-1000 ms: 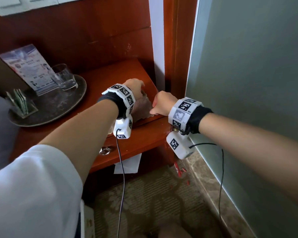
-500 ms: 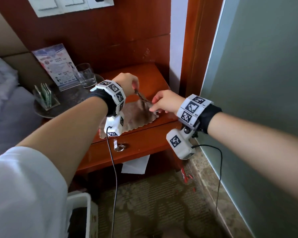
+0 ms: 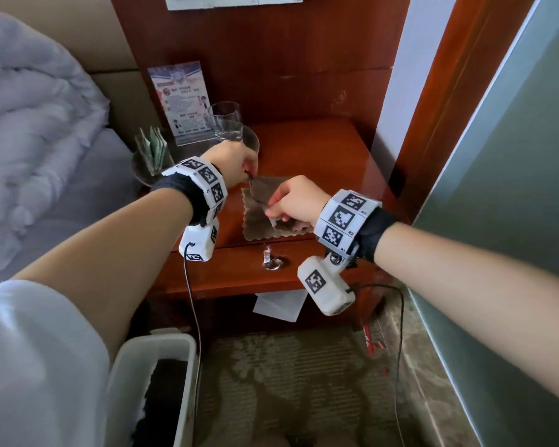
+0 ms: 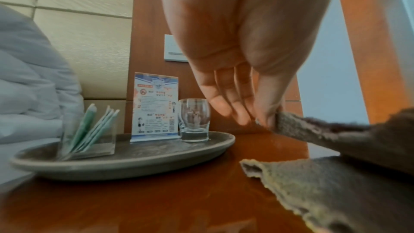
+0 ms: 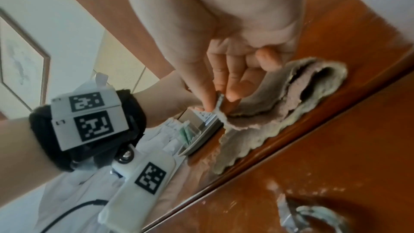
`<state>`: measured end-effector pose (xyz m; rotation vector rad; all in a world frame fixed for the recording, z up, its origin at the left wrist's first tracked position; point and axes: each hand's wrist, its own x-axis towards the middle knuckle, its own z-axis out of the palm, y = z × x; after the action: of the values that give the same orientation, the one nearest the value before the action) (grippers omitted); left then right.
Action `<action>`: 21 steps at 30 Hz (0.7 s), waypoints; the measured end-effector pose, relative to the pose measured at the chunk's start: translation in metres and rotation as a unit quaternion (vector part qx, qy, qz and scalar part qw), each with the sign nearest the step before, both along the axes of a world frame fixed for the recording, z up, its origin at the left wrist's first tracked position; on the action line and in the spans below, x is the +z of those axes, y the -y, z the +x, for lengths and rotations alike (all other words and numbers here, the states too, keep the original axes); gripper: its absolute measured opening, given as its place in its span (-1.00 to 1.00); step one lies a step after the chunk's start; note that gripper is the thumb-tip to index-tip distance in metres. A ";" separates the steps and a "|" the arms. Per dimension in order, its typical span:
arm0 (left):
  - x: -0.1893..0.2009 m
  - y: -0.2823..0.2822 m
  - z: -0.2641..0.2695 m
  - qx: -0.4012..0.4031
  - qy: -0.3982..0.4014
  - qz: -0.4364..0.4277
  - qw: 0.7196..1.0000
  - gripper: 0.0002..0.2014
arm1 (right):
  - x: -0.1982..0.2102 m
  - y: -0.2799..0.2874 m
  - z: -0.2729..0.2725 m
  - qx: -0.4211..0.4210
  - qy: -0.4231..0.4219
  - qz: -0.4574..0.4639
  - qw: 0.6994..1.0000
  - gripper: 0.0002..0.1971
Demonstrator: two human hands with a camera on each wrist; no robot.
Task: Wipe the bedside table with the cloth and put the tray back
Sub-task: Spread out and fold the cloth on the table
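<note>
You've got the cloth (image 3: 265,214) at the front of the table (image 3: 320,150), near the right end, partly flat on the wood and partly lifted. Your left hand (image 3: 236,166) pinches one corner between thumb and fingertips, with the other fingers fairly straight. Your right hand (image 3: 291,201) pinches the edge opposite, fingers curled in. Looks like you're folding or spreading it, I'd guess.

The tray (image 4: 125,159) sits at the table's left end, and the head view shows part of it hanging past the edge toward the bed. That's the main thing I'd worry about. If your left elbow or wrist swings back during a wipe, you could nudge the tray further off. The glass (image 3: 225,122) stands right by your left knuckles, so a quick pull on the cloth could clip it and tip it. The card (image 3: 181,101) stands upright and would go over from a light bump too. Also, a loose corner could drag under your hand and bunch up, so you'd just smear instead of wipe.

Count-wise:
- one cloth
- one tray
- one glass
- one card
- one clear holder (image 4: 87,139) with several sachets, I can't tell exactly how many
- one drawer pull (image 3: 273,262) below the top
- one white bin (image 3: 155,382) on the floor
</note>
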<state>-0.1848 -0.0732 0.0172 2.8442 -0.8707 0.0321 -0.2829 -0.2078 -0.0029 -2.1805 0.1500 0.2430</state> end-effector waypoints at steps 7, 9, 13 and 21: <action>-0.010 -0.020 -0.004 0.017 -0.009 0.039 0.999 -0.75 | -0.005 -0.017 0.009 0.004 0.036 -0.068 0.997 -0.80; -0.013 -0.028 -0.007 0.033 -0.025 0.025 0.999 -0.70 | 0.001 -0.008 0.010 -0.038 0.083 -0.109 0.990 -0.73; -0.016 -0.038 -0.015 0.061 -0.043 -0.020 0.997 -0.76 | 0.004 0.019 0.025 -0.142 0.052 -0.154 0.977 -0.67; -0.032 -0.060 -0.045 0.150 -0.078 -0.131 0.977 -0.85 | -0.003 0.022 0.019 -0.104 -0.124 0.037 0.986 -0.75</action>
<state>-0.2293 -0.0135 -0.0144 2.6570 -0.3699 -0.0355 -0.2643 -0.2301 -0.0061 -2.0370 0.4988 0.3930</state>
